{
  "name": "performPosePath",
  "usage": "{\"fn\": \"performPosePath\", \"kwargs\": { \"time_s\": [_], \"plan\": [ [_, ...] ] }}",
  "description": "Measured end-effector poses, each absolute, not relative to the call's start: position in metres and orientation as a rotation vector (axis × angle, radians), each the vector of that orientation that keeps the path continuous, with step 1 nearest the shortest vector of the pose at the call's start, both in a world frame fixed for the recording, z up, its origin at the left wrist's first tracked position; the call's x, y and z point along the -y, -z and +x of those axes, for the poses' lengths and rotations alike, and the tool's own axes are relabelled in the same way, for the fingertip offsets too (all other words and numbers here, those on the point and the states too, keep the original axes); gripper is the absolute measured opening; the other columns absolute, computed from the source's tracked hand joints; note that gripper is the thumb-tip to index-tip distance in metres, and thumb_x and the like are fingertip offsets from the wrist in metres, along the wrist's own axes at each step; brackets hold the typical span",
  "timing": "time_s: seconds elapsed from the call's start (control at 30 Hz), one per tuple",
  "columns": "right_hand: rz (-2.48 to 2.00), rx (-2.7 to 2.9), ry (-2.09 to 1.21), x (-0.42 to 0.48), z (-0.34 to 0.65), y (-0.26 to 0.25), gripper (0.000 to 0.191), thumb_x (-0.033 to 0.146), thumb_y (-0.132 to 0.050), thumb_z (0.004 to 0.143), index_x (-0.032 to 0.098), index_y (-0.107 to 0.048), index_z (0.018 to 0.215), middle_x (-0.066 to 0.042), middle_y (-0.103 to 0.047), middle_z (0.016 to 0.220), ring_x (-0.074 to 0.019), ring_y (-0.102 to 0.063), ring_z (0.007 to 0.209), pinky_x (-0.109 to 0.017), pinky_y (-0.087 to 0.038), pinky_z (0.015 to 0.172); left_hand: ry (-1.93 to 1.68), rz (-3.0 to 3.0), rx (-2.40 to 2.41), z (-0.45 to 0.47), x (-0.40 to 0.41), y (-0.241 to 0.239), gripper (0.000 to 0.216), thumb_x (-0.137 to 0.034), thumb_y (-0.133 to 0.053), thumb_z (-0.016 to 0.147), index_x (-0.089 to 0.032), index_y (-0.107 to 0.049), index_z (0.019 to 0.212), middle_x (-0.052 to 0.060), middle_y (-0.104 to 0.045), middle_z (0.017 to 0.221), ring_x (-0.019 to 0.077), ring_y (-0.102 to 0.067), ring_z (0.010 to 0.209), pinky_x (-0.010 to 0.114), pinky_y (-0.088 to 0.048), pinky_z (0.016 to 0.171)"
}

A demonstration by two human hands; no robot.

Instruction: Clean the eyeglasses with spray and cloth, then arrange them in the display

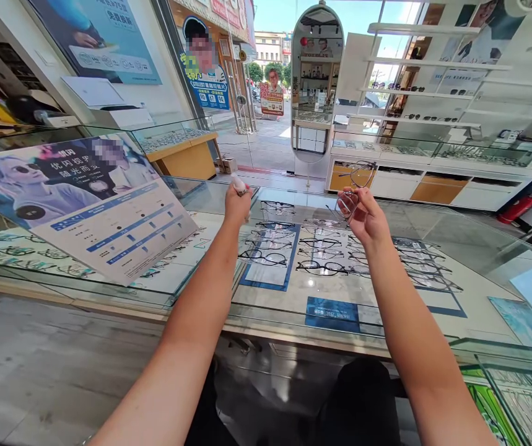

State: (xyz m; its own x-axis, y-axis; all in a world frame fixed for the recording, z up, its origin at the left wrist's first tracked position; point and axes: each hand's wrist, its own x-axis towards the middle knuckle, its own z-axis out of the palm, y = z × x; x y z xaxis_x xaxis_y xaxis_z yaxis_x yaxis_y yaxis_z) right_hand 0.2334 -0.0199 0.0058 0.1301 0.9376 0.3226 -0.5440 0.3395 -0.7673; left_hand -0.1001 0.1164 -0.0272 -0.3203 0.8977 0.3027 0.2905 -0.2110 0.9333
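My right hand [363, 214] holds a thin-framed pair of glasses [356, 183] up above the glass display counter [428, 235], the lenses raised toward the shop entrance. My left hand [236, 201] is closed around a small white object [239, 184] with a reddish tip, level with the glasses and a little to their left. Both arms reach forward over the counter. Under the glass lie rows of dark-rimmed spectacles [314, 267] on white and blue trays.
A large advertising poster [84, 204] lies on the counter at the left. A tall oval mirror [316, 80] stands ahead near the open entrance. White shelves with sunglasses [433, 93] and more glass showcases line the right wall. A red fire extinguisher [519, 209] lies far right.
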Motion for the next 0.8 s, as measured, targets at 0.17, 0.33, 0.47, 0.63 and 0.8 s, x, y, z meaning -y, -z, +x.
{"fn": "performPosePath", "kwargs": {
  "time_s": [0.17, 0.33, 0.47, 0.63, 0.8],
  "plan": [
    [-0.524, 0.970, -1.199, 0.025, 0.222, -0.010, 0.045, 0.051, -0.103, 0.071, 0.030, -0.066, 0.085, 0.002, -0.084, 0.112, -0.0206, -0.078, 0.113, -0.038, -0.062, 0.108, -1.372, 1.392, -0.796, -0.047, -0.075, 0.003, 0.036, -0.030, -0.075, 0.060, -0.024, -0.049, 0.084, 0.003, -0.057, 0.093, 0.0213, -0.067, 0.093, 0.036, -0.066, 0.068],
    [-0.573, 1.032, -1.227, 0.027, 0.211, -0.011, 0.051, 0.052, -0.105, 0.067, 0.029, -0.062, 0.081, 0.003, -0.082, 0.095, -0.0188, -0.077, 0.100, -0.035, -0.063, 0.102, -1.033, 1.395, -0.590, -0.013, -0.039, -0.003, 0.033, -0.034, -0.075, 0.059, -0.023, -0.048, 0.075, 0.005, -0.058, 0.080, 0.0224, -0.065, 0.081, 0.038, -0.063, 0.061],
    [-0.608, 1.050, -1.234, 0.027, 0.203, -0.007, 0.051, 0.053, -0.106, 0.066, 0.029, -0.063, 0.079, 0.002, -0.082, 0.093, -0.0171, -0.075, 0.095, -0.032, -0.061, 0.096, -0.898, 1.451, -0.500, -0.010, -0.032, -0.006, 0.060, -0.084, -0.057, 0.084, -0.025, -0.051, 0.076, 0.013, -0.063, 0.081, 0.0278, -0.068, 0.081, 0.038, -0.056, 0.052],
    [-0.647, 1.088, -1.220, 0.026, 0.196, 0.000, 0.047, 0.054, -0.104, 0.069, 0.028, -0.065, 0.080, 0.002, -0.083, 0.094, -0.0166, -0.074, 0.093, -0.031, -0.058, 0.092, -0.936, 1.513, -0.536, -0.014, -0.037, -0.006, 0.092, -0.111, -0.016, 0.081, -0.026, -0.052, 0.076, 0.016, -0.067, 0.080, 0.0313, -0.070, 0.081, 0.040, -0.054, 0.051],
    [-0.689, 1.117, -1.241, 0.025, 0.187, 0.007, 0.046, 0.054, -0.102, 0.071, 0.028, -0.065, 0.081, 0.000, -0.083, 0.095, -0.0178, -0.074, 0.093, -0.032, -0.057, 0.090, -1.175, 1.586, -0.720, -0.009, -0.044, 0.004, 0.084, -0.100, -0.031, 0.090, -0.023, -0.063, 0.080, 0.010, -0.065, 0.083, 0.0225, -0.061, 0.070, 0.039, -0.054, 0.061]
  ]
}}
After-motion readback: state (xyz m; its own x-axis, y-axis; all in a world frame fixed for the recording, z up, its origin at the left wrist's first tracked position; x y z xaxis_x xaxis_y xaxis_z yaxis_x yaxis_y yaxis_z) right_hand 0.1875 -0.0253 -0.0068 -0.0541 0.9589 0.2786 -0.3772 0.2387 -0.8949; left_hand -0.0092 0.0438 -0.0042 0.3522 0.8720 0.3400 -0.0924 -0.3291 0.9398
